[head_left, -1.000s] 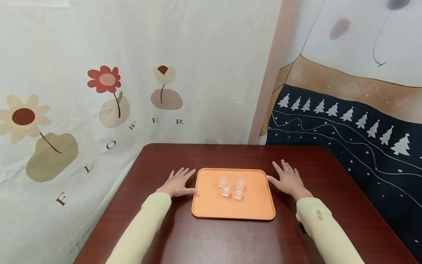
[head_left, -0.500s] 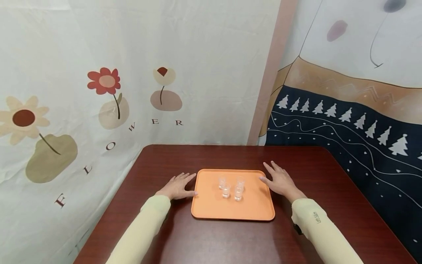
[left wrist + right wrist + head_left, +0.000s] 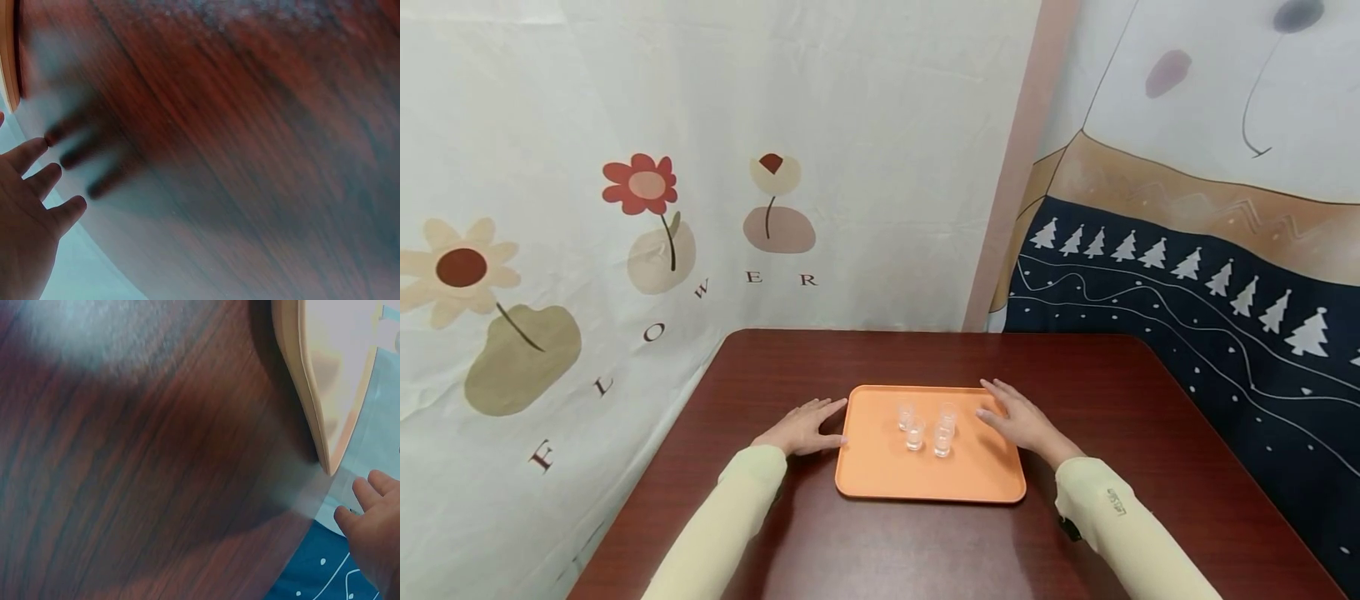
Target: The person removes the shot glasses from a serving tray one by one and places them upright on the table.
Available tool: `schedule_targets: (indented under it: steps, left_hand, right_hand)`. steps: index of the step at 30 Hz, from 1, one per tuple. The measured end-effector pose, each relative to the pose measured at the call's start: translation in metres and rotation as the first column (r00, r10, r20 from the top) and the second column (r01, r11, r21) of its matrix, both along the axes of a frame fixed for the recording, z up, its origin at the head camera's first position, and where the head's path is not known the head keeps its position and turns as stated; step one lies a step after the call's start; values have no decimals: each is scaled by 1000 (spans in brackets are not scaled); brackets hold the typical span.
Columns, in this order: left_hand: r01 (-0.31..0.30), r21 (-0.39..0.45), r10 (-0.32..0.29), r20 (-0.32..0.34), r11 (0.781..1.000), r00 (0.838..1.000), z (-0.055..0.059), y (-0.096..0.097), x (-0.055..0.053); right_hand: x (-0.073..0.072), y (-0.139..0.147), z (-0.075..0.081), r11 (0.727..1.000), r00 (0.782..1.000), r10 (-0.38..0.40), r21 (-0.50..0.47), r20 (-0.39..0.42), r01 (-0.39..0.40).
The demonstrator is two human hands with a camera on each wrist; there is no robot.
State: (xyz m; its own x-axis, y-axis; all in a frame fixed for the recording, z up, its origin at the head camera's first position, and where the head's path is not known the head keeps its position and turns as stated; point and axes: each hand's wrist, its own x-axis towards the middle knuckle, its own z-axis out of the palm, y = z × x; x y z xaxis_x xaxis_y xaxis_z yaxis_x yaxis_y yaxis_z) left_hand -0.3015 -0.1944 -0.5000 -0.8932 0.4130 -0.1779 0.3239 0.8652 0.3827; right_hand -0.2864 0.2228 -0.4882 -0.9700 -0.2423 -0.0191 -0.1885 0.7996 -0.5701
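Several small clear glasses, one of them the front right glass [image 3: 942, 440], stand close together on an orange tray [image 3: 880, 479]. My left hand [image 3: 801, 427] lies beside the tray's left edge, thumb tip at the rim, fingers extended. In the left wrist view its fingertips are close to the tabletop, near a sliver of the tray. Reaching over the tray's right rim, my right hand [image 3: 1026, 423] has its fingers extended toward the glasses, a gap apart from them. The right wrist view has this hand [image 3: 378, 531] at the lower right, near the tray corner. Both hands hold nothing.
The tray lies on a dark red wooden table [image 3: 917, 550]. Behind the table hangs a pale flower-printed cloth [image 3: 880, 167]. To the right is a dark blue cloth [image 3: 1120, 325] with white trees.
My right hand has moved left from outside the tray's right edge to above the tray's right side. The left hand shifted slightly, fingers drawing closer together. Tray and glasses stay in place.
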Motion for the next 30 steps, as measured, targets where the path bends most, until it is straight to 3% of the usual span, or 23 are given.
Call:
schedule_targets:
  steps: [19,30]
  left_hand:
    - [8,5,-8,51,1000,999,0,2,0]
    - [6,10,-6,50,1000,999,3,2,2]
  right_hand:
    - [4,-21,-13,992,998,33,-116,-54,-39]
    - [3,-35,-22,953,997,49,-296,-65,-66]
